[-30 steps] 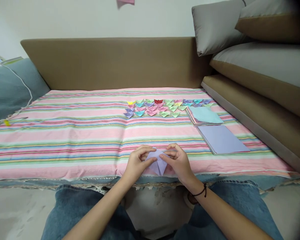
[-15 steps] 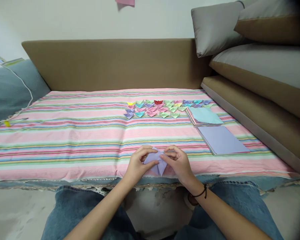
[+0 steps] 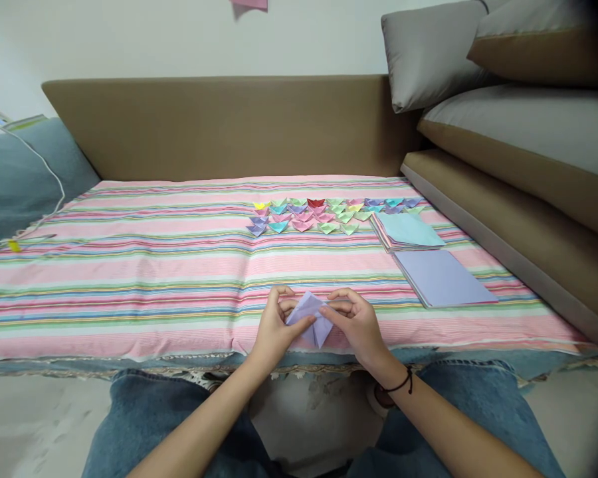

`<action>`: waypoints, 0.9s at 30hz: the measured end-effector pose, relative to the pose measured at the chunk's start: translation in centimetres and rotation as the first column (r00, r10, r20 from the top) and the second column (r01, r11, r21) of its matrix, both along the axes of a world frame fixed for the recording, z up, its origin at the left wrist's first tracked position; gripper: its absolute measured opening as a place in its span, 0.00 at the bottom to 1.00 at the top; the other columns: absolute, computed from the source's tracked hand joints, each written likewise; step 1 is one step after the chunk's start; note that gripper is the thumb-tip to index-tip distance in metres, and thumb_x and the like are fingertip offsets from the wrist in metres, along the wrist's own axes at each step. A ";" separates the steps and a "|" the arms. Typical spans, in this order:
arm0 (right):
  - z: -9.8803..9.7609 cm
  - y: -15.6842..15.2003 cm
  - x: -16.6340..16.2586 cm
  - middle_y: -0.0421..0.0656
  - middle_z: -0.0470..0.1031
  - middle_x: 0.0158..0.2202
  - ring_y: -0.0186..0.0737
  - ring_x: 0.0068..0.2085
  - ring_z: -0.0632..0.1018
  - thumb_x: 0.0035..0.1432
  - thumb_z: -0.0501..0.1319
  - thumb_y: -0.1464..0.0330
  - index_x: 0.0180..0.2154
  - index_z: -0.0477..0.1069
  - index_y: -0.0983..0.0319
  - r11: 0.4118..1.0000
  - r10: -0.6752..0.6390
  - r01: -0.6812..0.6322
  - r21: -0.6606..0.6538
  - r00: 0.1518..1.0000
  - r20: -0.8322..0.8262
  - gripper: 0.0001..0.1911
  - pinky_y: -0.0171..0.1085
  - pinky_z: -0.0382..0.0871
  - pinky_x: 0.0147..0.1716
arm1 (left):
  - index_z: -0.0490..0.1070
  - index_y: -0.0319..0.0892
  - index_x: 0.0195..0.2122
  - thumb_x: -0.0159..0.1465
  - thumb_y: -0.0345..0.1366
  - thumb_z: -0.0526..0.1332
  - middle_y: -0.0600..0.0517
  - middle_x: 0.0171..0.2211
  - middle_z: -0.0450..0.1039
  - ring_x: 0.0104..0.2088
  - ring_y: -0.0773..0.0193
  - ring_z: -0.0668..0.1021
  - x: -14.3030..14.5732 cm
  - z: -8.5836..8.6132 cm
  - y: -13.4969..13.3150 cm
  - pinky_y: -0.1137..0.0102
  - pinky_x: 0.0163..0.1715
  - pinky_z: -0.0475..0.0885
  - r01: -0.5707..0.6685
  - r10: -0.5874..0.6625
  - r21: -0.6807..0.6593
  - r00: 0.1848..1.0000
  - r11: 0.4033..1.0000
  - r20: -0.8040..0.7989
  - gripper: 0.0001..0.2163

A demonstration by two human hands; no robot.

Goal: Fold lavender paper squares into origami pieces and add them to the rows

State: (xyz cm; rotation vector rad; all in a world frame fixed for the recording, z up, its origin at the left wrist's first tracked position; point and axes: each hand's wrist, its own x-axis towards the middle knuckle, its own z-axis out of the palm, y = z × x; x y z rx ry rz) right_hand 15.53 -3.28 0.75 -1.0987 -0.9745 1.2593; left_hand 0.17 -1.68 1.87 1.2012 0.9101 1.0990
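A partly folded lilac paper [image 3: 313,320] rests on the striped pink cloth [image 3: 129,279] near its front edge. My left hand [image 3: 275,327] pinches its left side, thumb on top and fingers curled behind. My right hand [image 3: 357,323] grips its right side with thumb and forefinger pressed on a fold. A black band sits on my right wrist. Both hands hold the same paper between them.
Several small folded paper shapes [image 3: 323,214] in many colours lie in rows farther back. Two stacks of square paper lie at the right, a light blue-topped stack [image 3: 409,230] and a lilac-topped stack [image 3: 441,277]. Cushions [image 3: 518,133] pile up at the right; a brown backrest runs behind.
The lilac paper's upper flap has been lifted and opened a little. My left fingers have shifted up along its left edge. The hands stay in the same spot.
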 end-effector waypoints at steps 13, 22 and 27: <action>0.1 0.0 0.1 0.39 0.78 0.27 0.38 0.25 0.77 0.42 0.69 0.64 0.39 0.62 0.58 0.992 0.126 -0.126 -0.015 0.992 -0.005 0.23 0.34 0.69 0.25 | 0.51 0.46 0.36 0.45 0.39 0.71 0.61 0.17 0.71 0.16 0.68 0.72 -0.2 -0.1 -0.1 0.77 0.18 0.64 -0.063 0.060 -0.134 0.998 0.989 -0.029 0.27; 0.3 0.1 0.3 0.38 0.78 0.24 0.37 0.22 0.77 0.41 0.70 0.65 0.40 0.59 0.58 0.995 0.096 -0.095 -0.023 0.995 0.029 0.26 0.33 0.68 0.22 | 0.49 0.47 0.37 0.47 0.38 0.69 0.63 0.16 0.70 0.14 0.71 0.69 -0.2 -0.1 0.2 0.79 0.17 0.60 -0.019 0.017 -0.085 0.999 0.996 -0.033 0.26; 0.2 0.1 0.1 0.37 0.78 0.24 0.36 0.21 0.76 0.41 0.70 0.65 0.40 0.57 0.57 0.996 0.084 -0.085 -0.029 0.996 -0.025 0.27 0.33 0.69 0.22 | 0.49 0.47 0.37 0.48 0.36 0.68 0.65 0.15 0.68 0.13 0.73 0.66 -0.1 -0.1 0.2 0.80 0.15 0.58 -0.025 0.021 -0.067 0.999 0.997 -0.047 0.25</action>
